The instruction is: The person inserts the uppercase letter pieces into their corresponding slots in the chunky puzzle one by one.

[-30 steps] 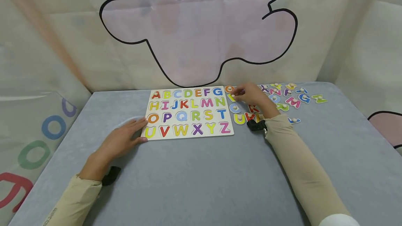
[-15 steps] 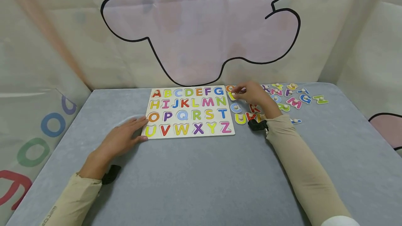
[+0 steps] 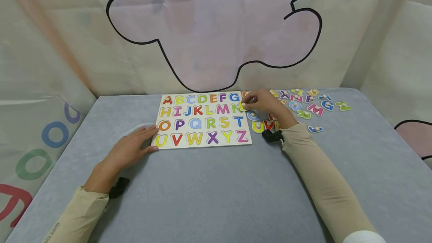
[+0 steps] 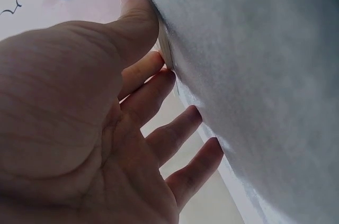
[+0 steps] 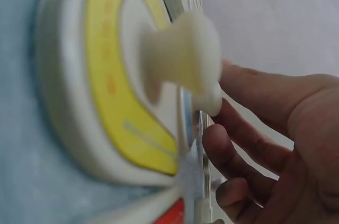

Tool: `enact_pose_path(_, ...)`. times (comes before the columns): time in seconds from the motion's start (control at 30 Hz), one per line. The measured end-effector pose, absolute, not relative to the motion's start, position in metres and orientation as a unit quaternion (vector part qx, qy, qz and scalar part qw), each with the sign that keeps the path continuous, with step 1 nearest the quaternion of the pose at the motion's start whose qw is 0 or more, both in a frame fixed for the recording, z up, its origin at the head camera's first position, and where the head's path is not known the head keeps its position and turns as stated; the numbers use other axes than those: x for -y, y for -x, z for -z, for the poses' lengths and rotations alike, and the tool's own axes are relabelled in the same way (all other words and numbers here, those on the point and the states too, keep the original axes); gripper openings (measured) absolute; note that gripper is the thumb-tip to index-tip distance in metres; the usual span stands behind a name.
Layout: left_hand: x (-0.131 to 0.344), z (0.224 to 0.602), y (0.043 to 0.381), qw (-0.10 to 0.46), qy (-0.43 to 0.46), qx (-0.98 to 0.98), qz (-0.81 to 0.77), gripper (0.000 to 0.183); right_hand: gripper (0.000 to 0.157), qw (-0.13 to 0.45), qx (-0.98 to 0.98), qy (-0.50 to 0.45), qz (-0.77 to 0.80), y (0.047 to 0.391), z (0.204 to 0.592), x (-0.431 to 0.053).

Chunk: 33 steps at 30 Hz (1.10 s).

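A white alphabet puzzle board with coloured letters lies on the grey-covered table. My left hand rests at its left edge. In the left wrist view, the thumb and fingertips lie along the board's side. Over the board's right edge, beside the printed N, my right hand pinches a yellow letter piece by its knob; the fingers partly cover it. In the right wrist view, a yellow U piece with a pale knob fills the foreground, and the fingertips show behind it.
Several loose knobbed letters lie right of the board, among them a blue G, a pink M, a blue J and a red V. A printed cloth wall stands behind the table.
My right hand has lifted the yellow letter piece from among the loose letters and shifted left with it, to the board's right edge. The left hand has stayed at the board.
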<state>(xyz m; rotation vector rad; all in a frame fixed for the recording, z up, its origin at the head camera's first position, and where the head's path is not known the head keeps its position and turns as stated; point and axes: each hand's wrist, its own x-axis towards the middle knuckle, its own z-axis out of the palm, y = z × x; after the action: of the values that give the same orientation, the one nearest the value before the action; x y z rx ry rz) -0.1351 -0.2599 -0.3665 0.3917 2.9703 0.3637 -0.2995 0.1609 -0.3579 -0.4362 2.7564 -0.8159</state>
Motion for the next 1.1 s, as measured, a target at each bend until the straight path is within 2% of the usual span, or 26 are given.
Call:
enact_pose_path(0.4,0.262,0.366,0.136,0.068,-0.129,-0.981,-0.125,0.070,0.025,0.098,-0.940,0.157,0.286,0.302,0.362,-0.155)
enact_pose_path(0.63,0.261,0.366,0.135,0.049,-0.145,-0.980,-0.130,0.068,0.024,0.077,-0.936,0.185,0.290,0.304,0.351,-0.126)
enact_pose_path(1.1,0.261,0.363,0.132,0.050,-0.158,-0.977,-0.135,0.065,0.026,0.152,-0.917,0.174,0.325,0.310,0.347,-0.036)
